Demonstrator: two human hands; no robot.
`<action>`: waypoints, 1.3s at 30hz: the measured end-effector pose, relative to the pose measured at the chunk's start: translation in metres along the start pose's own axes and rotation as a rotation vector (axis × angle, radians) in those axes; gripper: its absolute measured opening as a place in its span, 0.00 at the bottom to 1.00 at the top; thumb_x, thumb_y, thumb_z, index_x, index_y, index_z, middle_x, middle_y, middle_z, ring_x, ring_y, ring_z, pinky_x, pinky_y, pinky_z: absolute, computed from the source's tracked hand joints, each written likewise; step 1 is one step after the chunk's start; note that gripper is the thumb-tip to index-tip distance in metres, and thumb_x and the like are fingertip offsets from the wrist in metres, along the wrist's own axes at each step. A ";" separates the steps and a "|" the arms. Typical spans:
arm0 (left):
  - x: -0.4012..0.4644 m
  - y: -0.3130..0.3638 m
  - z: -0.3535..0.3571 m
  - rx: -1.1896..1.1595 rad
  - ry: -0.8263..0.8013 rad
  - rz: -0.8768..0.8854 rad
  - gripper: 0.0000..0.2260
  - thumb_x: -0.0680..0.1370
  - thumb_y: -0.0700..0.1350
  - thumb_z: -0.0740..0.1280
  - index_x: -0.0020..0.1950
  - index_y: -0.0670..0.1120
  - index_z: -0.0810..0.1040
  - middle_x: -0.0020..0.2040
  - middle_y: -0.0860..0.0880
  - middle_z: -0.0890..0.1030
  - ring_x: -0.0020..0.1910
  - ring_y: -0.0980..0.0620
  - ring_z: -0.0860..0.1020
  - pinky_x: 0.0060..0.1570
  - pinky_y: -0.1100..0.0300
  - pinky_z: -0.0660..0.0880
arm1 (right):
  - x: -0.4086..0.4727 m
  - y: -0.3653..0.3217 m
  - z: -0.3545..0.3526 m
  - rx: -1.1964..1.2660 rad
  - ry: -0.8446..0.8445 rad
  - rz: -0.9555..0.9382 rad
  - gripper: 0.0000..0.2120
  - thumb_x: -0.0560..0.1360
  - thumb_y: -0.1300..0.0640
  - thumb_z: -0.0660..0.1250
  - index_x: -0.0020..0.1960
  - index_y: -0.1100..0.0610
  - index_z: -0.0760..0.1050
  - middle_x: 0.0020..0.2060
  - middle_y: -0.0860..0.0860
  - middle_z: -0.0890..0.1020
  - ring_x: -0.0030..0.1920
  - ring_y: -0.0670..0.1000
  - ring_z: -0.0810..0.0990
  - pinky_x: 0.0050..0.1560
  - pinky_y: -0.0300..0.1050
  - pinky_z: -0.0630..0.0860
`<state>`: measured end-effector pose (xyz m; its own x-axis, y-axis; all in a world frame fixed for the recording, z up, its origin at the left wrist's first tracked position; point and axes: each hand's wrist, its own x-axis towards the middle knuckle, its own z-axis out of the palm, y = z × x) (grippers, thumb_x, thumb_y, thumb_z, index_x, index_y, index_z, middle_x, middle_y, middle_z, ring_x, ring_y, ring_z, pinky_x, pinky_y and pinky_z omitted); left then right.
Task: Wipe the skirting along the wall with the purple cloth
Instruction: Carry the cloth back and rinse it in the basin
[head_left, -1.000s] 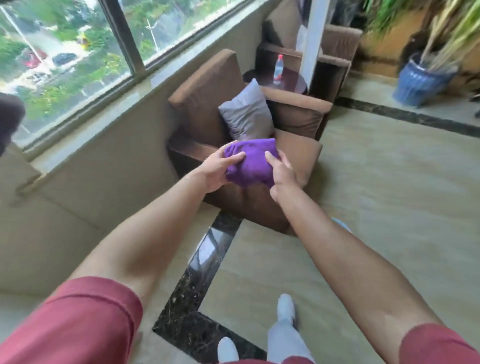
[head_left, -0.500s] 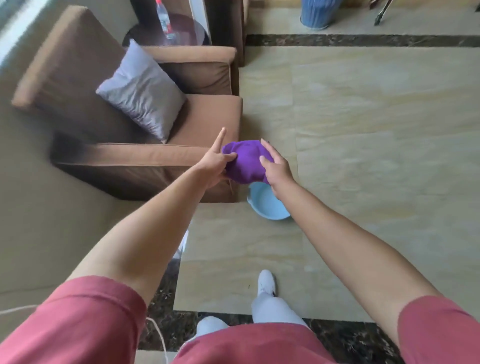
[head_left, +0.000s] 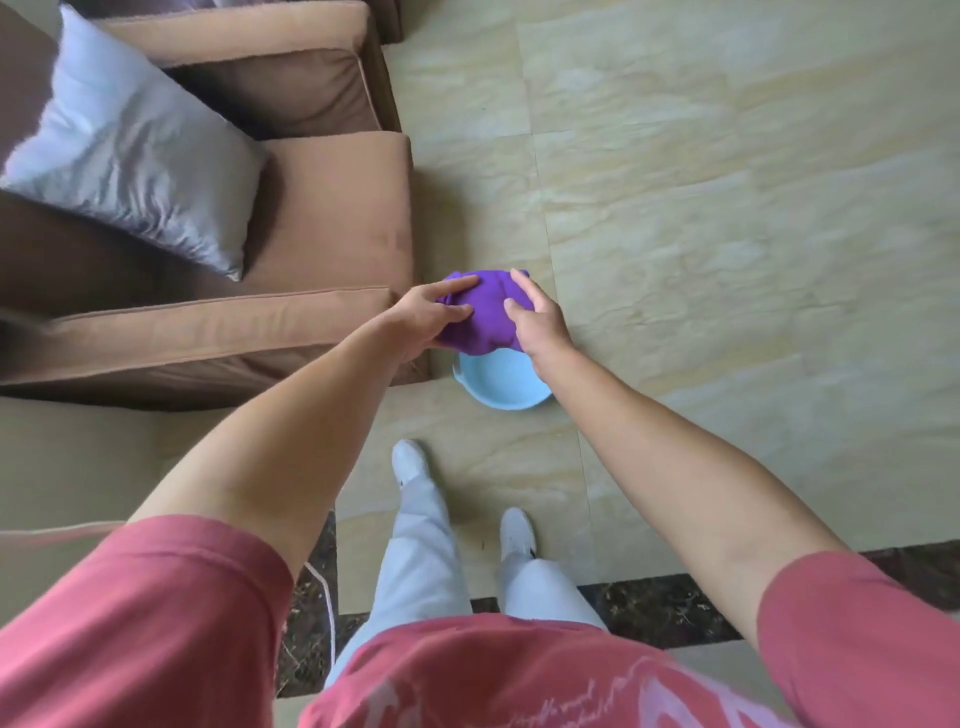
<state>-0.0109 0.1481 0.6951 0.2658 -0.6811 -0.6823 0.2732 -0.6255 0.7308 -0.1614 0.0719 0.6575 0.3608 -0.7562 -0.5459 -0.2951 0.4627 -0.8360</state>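
indoors, beige tiled floor (head_left: 727, 208), brown armchair (head_left: 332, 218), purple cloth (head_left: 488, 312) over blue basin (head_left: 498, 387)

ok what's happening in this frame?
A person stands on the tiled floor, holding a bunched purple cloth between the left hand and right hand. The cloth is held over a light blue basin on the floor beside a brown armchair. No wiping is under way.

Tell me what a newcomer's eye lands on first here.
First the bunched purple cloth, held mid-frame between the left hand and right hand. Just below it, a light blue basin sits on the pale tiled floor. At left, a grey cushion leans in a brown armchair.
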 end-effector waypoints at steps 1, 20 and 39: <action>0.006 -0.002 -0.001 0.013 -0.002 -0.004 0.22 0.77 0.36 0.69 0.68 0.53 0.78 0.74 0.51 0.65 0.64 0.45 0.74 0.58 0.42 0.79 | 0.003 0.002 0.001 -0.006 -0.001 0.005 0.24 0.80 0.62 0.62 0.73 0.46 0.71 0.72 0.48 0.72 0.67 0.50 0.75 0.68 0.53 0.75; 0.262 -0.084 -0.009 0.314 -0.135 -0.186 0.25 0.77 0.36 0.69 0.71 0.57 0.74 0.72 0.45 0.68 0.64 0.41 0.76 0.62 0.43 0.77 | 0.201 0.130 0.010 -0.083 0.156 0.192 0.23 0.80 0.62 0.62 0.72 0.45 0.73 0.61 0.43 0.76 0.60 0.47 0.75 0.58 0.39 0.72; 0.523 -0.323 0.042 0.557 -0.138 -0.156 0.28 0.76 0.37 0.69 0.73 0.57 0.71 0.62 0.48 0.72 0.55 0.48 0.74 0.55 0.60 0.71 | 0.399 0.398 -0.024 -0.551 0.254 0.115 0.21 0.80 0.60 0.62 0.70 0.45 0.75 0.63 0.50 0.81 0.63 0.53 0.78 0.65 0.47 0.73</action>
<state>0.0004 -0.0219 0.1031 0.1291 -0.5846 -0.8010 -0.2370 -0.8025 0.5475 -0.1558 -0.0564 0.1079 0.0973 -0.8338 -0.5434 -0.7579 0.2918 -0.5835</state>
